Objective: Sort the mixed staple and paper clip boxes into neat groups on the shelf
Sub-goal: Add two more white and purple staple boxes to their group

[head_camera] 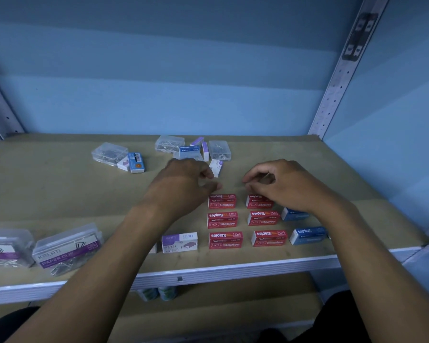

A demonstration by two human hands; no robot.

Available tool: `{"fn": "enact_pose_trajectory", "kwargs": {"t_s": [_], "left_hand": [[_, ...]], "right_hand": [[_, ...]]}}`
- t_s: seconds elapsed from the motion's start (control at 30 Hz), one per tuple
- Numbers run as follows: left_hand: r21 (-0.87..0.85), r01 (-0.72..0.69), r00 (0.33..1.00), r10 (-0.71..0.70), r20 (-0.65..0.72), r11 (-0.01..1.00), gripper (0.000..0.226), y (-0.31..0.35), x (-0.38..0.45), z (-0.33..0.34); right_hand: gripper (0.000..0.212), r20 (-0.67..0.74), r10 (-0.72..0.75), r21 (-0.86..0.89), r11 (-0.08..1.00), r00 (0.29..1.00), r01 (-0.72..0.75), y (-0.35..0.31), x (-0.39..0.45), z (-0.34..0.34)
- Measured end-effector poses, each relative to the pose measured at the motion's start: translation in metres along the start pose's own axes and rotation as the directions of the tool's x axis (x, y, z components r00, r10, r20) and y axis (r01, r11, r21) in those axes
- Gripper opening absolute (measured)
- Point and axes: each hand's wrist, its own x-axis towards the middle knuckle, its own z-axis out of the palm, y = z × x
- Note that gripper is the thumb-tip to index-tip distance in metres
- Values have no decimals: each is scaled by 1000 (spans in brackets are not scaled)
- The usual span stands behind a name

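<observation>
Several red staple boxes [223,219] lie in two neat columns on the brown shelf board [60,194]. Two blue staple boxes [307,235] sit to their right, one partly under my right wrist. A white-and-purple staple box [179,242] lies left of the red ones. My left hand [183,184] hovers just left of the top red box, fingers loosely curled, holding nothing. My right hand [278,184] hovers over the top right red box [259,201], fingers loosely curled with nothing visibly between them. Mixed boxes and clear paper clip cases [219,150] lie unsorted at the back.
Two clear paper clip cases [67,248] stand at the front left. Another clear case [109,153] with a blue box [136,162] lies back left. Metal uprights [337,78] frame the shelf; its white front edge [208,271] runs below. Small jars [159,293] sit on the shelf beneath.
</observation>
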Motion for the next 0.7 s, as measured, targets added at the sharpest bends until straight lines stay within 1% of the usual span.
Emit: {"fn": "enact_pose_trajectory", "kwargs": {"t_s": [0.07,0.13,0.2,0.37,0.53,0.57,0.67,0.7], "left_hand": [[106,12,1000,-12,5,994,39,-3,14,-1],[142,13,1000,-13,-2,990,40,-11,33,-1],[179,-30,1000,28,12,983,41,-22,50,0],[311,-98,988,55,145,945,59,-38,79,7],[336,-140,965,53,256,931,68,-48,102,10],[330,-143,962,54,266,933,66,-48,104,11],[287,-118,967,44,252,951,49,-47,105,12],[273,-115,970,49,238,955,50,-48,106,12]], "right_hand": [[16,16,1,1,1000,1000,-1,-3,8,4],[22,28,-7,-27,1000,1000,8,-7,19,10],[26,29,-23,-57,998,999,24,-11,30,15],[39,55,-45,-120,991,998,51,-14,50,28],[43,42,-65,-125,990,997,70,-13,63,34],[42,45,-72,-122,990,996,77,-13,65,35],[40,64,-81,-137,987,995,89,-13,69,40],[39,68,-84,-147,985,994,93,-13,70,41]]}}
